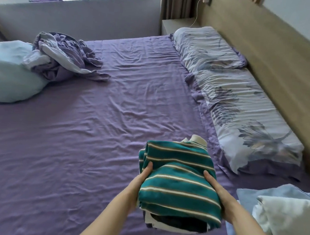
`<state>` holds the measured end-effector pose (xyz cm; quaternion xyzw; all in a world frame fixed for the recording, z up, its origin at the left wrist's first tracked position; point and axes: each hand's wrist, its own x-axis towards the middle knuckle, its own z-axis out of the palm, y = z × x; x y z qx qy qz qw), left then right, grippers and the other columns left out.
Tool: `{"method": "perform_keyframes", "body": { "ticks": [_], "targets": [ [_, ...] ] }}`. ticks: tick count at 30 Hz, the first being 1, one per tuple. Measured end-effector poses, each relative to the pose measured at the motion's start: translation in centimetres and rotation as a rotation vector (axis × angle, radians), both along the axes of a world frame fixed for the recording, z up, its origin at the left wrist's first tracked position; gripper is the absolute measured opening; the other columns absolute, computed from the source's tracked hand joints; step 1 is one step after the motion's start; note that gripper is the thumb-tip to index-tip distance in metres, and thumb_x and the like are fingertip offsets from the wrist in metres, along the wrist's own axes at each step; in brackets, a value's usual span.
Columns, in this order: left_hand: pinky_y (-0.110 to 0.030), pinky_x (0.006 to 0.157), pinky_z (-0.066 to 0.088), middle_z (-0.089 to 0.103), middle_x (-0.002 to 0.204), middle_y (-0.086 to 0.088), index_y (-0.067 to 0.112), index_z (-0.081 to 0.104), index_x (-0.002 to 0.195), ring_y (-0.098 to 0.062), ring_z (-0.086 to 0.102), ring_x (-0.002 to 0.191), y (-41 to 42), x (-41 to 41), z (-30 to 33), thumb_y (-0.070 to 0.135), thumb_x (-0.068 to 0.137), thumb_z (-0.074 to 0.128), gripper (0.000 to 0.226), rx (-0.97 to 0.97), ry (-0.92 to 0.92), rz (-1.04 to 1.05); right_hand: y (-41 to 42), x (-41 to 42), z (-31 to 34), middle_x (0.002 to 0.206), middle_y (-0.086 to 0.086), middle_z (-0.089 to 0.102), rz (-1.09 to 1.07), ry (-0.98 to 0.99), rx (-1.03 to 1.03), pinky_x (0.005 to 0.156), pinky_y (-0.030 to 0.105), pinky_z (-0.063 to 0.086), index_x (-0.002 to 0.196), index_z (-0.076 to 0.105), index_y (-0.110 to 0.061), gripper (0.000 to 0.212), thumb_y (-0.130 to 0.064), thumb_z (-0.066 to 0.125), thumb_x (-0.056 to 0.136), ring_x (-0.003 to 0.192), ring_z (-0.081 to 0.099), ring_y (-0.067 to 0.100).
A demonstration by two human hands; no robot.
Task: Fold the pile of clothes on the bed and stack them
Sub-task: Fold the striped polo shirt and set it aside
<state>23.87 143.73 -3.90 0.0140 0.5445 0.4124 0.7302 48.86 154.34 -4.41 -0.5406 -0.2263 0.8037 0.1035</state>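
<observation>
A folded teal shirt with white and tan stripes (pixel 178 178) tops a small stack held above the purple bed sheet (pixel 90 129). Dark and white folded fabric (pixel 176 223) shows under it at the near end. My left hand (pixel 140 182) grips the stack's left side, thumb on top. My right hand (pixel 218 195) grips its right side the same way. A crumpled pile of purple and pale clothes (pixel 63 61) lies at the far left of the bed.
A light blue pillow (pixel 5 75) sits left of the crumpled pile. Two floral pillows (pixel 239 108) line the wooden headboard on the right. Pale blue and white bedding (pixel 284 221) is bunched at the near right. A window ledge runs behind the bed.
</observation>
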Motion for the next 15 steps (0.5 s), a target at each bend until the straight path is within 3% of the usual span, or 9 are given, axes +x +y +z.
{"method": "perform_keyframes", "body": {
  "ticks": [2, 7, 11, 15],
  "targets": [
    [-0.034, 0.066, 0.058, 0.071, 0.109, -0.012, 0.017, 0.057, 0.123, -0.028, 0.070, 0.095, -0.2, 0.9, 2.2, 0.070, 0.067, 0.059, 0.076, 0.053, 0.021, -0.005, -0.9, 1.0, 2.9, 0.112, 0.019, 0.068, -0.035, 0.032, 0.050, 0.070, 0.037, 0.057, 0.116, 0.066, -0.012, 0.062, -0.052, 0.070, 0.069, 0.091, 0.070, 0.032],
    [-0.036, 0.075, 0.056, 0.069, 0.115, -0.013, 0.017, 0.058, 0.124, -0.028, 0.068, 0.102, -0.3, 3.7, 6.6, 0.071, 0.075, 0.051, 0.073, 0.240, 0.024, -0.104, -3.3, 4.8, 9.7, 0.114, 0.017, 0.068, -0.080, -0.009, 0.182, 0.085, 0.037, 0.052, 0.118, 0.064, -0.013, 0.062, -0.056, 0.065, 0.073, 0.099, 0.065, 0.031],
    [-0.037, 0.073, 0.057, 0.069, 0.115, -0.015, 0.016, 0.062, 0.121, -0.030, 0.068, 0.101, 0.5, 7.7, 10.3, 0.070, 0.076, 0.051, 0.071, 0.338, 0.033, -0.172, -4.0, 9.6, 14.0, 0.106, 0.014, 0.071, -0.088, -0.056, 0.259, 0.075, 0.032, 0.054, 0.112, 0.066, -0.015, 0.064, -0.060, 0.068, 0.067, 0.088, 0.071, 0.026],
    [-0.037, 0.073, 0.057, 0.069, 0.113, -0.015, 0.017, 0.060, 0.124, -0.030, 0.069, 0.100, 1.2, 13.2, 13.0, 0.071, 0.075, 0.050, 0.074, 0.368, 0.037, -0.227, -4.1, 15.5, 16.8, 0.109, 0.014, 0.071, -0.120, -0.152, 0.334, 0.095, 0.039, 0.049, 0.117, 0.065, -0.015, 0.078, -0.062, 0.076, 0.056, 0.102, 0.067, 0.029]
  ]
}}
